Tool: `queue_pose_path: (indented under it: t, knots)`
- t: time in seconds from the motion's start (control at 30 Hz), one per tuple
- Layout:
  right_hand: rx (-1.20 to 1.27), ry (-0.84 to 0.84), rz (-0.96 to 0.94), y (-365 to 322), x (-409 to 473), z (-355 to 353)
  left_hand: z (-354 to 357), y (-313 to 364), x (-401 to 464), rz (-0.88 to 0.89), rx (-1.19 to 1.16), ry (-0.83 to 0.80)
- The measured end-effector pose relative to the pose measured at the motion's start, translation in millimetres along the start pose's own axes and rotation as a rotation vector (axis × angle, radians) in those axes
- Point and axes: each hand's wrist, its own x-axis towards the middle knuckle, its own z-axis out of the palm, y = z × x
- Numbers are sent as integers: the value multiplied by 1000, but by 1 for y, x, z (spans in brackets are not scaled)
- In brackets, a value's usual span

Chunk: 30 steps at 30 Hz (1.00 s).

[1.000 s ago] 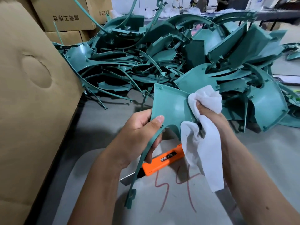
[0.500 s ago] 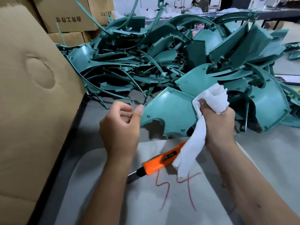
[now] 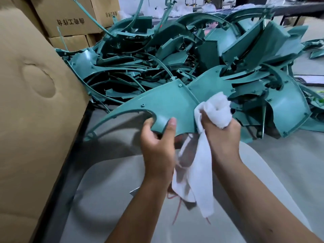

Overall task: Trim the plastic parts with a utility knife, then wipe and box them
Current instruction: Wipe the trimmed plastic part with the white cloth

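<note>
Head view: a heap of teal plastic parts covers the far counter; a large cardboard box stands at left. The left hand pinches the lower edge of one plastic part, thumb on top, fingers curled beneath. The right hand grips a white cloth, bunched against the part's right edge.

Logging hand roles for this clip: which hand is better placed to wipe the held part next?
Right. The right hand already grips the white cloth against the green part; the left hand pinches its lower edge, steadying it.
</note>
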Motion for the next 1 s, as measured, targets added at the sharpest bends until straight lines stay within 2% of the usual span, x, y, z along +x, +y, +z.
queue_pose_path:
  t: [0.07, 0.17, 0.33, 0.4, 0.5, 0.63, 0.7, 0.77, 0.83, 0.93, 1.0]
  knots:
    - [-69, -118, -17, 2, 0, 0, -10, 6, 12, -64, -12, -15]
    - [-161, -209, -84, 2, 7, -5, -28, 18, 29, -38, 157, -214]
    - [-470, -357, -411, -3, 10, -13, -51, 28, 43, -38, 253, -390]
    - [-344, -400, -410, -7, 5, -11, -56, 30, 46, -55, 248, -423]
    - [-11, -574, -308, -13, 0, -9, -61, 35, 49, -99, 214, -484]
    - [17, -639, -216, -16, 2, -15, -67, 41, 50, -141, 170, -515]
    - [7, -662, -235, -19, 1, -16, -66, 41, 48, -144, 166, -536]
    - [-44, -567, -289, -17, 2, -12, -61, 39, 45, -131, 202, -522]
    - [-131, -396, -349, -9, 6, -8, -51, 34, 38, -122, 190, -458]
    - [-225, -146, -375, 3, 11, -6, -28, 25, 25, -145, 34, -262]
    - [-225, -35, -381, 5, 8, -4, -17, 22, 18, -162, -95, -215]
